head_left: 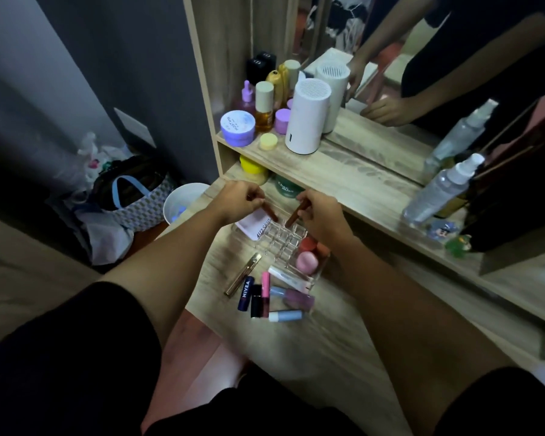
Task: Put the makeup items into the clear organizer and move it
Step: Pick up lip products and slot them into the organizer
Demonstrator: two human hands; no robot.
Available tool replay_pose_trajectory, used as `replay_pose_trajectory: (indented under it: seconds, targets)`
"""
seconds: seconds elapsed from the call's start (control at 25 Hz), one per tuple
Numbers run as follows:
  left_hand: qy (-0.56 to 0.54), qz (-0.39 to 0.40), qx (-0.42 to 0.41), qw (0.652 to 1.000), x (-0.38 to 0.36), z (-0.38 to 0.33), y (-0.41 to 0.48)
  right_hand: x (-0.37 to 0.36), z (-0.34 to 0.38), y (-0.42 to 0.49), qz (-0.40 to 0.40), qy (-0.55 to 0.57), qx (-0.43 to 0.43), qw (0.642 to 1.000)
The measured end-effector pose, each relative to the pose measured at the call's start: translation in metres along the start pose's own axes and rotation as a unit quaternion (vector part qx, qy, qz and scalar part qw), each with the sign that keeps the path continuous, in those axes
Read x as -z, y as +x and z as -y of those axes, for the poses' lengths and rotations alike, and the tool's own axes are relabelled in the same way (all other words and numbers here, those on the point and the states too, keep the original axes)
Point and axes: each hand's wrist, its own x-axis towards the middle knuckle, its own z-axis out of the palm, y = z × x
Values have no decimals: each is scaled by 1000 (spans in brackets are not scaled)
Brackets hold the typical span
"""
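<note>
The clear organizer [280, 243] stands on the wooden vanity top, its grid of small cells at the back and pink and red round items [307, 258] in a side compartment. My left hand [238, 199] grips a brown lip tube [269, 212], tilted down over the grid. My right hand [320, 215] holds a second brown tube [293, 217], its tip at a back cell. Loose on the table in front lie a gold tube [243, 273], a Nivea stick [245, 292], a black stick [256, 300], a pink tube [265, 292], a purple bottle [296, 298] and a light blue tube [285, 316].
A white card [252, 225] lies left of the organizer. The raised shelf holds a white cylinder [307, 116], jars and bottles [261, 105], and spray bottles [438, 190] by the mirror. A white bin [183, 202] and a bag [132, 199] stand on the floor at left.
</note>
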Motion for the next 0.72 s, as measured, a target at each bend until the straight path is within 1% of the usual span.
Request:
replay_pose_trajectory:
  seconds: [0.08,0.16,0.24,0.36,0.44,0.56,0.72]
  targets:
    - [57,30,-19,998,-4,-4,7,-6,1,0,5,-23,29,999]
    - [81,55,-31,995,-8,-8,12,-12,0,-1,27,-58,54,996]
    - [68,63,-36,995,-14,-12,15,-18,-2,-2,43,-75,67,994]
    - [-4,55,-19,998,-21,-15,15,-25,-7,-3,56,-66,71,994]
    - [-32,48,-8,998,-26,-16,15,-27,-9,-1,57,-38,39,997]
    - [-51,34,6,998,-31,-17,14,-28,-12,4,41,38,-12,998]
    - [-71,28,29,997,-34,-16,13,-29,-21,5,46,97,-28,994]
